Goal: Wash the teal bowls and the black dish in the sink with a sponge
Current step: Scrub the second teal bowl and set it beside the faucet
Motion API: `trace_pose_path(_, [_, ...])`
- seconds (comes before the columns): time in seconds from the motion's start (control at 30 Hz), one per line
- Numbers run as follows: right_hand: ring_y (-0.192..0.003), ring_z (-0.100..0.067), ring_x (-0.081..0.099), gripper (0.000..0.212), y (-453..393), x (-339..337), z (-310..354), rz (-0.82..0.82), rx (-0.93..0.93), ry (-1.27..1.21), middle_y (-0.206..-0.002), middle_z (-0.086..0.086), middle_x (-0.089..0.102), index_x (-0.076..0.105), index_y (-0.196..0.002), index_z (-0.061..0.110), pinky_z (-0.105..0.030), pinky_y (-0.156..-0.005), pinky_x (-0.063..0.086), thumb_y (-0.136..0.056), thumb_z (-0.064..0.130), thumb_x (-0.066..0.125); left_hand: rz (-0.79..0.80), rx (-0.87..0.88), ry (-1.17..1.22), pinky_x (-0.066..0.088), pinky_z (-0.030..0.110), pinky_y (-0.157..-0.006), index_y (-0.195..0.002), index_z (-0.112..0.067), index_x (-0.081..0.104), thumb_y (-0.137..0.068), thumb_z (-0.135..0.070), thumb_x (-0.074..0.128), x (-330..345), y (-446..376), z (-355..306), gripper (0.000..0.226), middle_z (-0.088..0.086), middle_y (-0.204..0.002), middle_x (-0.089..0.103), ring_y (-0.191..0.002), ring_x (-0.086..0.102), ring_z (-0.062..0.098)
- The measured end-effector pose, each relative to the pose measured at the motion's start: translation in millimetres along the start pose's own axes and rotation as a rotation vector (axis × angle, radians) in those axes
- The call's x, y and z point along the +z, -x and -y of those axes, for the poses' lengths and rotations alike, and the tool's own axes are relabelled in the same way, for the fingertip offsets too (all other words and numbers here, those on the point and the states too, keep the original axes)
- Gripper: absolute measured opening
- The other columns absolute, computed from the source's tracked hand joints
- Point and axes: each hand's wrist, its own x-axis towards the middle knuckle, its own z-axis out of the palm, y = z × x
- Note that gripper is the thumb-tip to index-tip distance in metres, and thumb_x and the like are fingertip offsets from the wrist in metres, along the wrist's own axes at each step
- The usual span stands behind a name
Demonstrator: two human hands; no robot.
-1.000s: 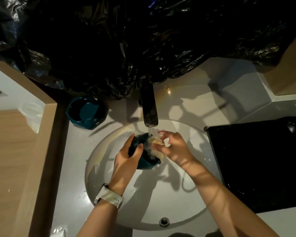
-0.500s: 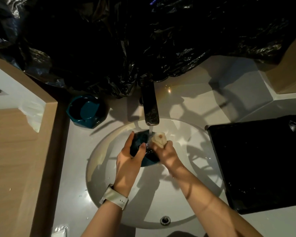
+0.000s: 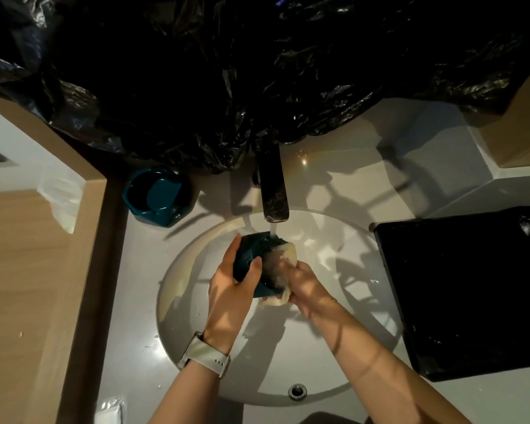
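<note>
My left hand [image 3: 231, 284] grips a teal bowl [image 3: 254, 252] over the white sink [image 3: 343, 356], thumb hooked over its rim. Water runs from the faucet [image 3: 271, 186] onto the bowl. My right hand [image 3: 306, 284] holds a pale sponge [image 3: 288, 254] against the bowl's right side; part of the sponge shows below my fingers. A second teal bowl [image 3: 158, 197] stands on the counter left of the faucet. The black dish [image 3: 471, 289], a flat square tray, lies on the counter to the right of the sink.
Black plastic sheeting [image 3: 257, 71] covers the wall behind the faucet and hangs over its base. A wooden ledge [image 3: 28, 270] borders the counter on the left, with a clear plastic bag [image 3: 60, 197] on it. The overflow hole [image 3: 297, 391] sits at the sink's near rim.
My right hand has slid the sponge from the bowl's top edge down along its right side. My left hand has kept its grip while the bowl tilted slightly.
</note>
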Motion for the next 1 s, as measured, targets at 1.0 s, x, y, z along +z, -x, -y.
trace_pose_path(1.0, [-0.088, -0.035, 0.069, 0.043, -4, -4, 8, -0.219, -0.168, 0.001, -0.096, -0.017, 0.071, 0.058, -0.109, 0.015, -0.048, -0.082, 0.057, -0.093, 0.053, 0.048, -0.037, -0.019, -0.108, 0.033, 0.017, -0.087, -0.137, -0.024, 0.048, -0.099, -0.047, 0.051, 44, -26, -30, 0.044, -0.011, -0.105, 0.057, -0.098, 0.05, 0.007])
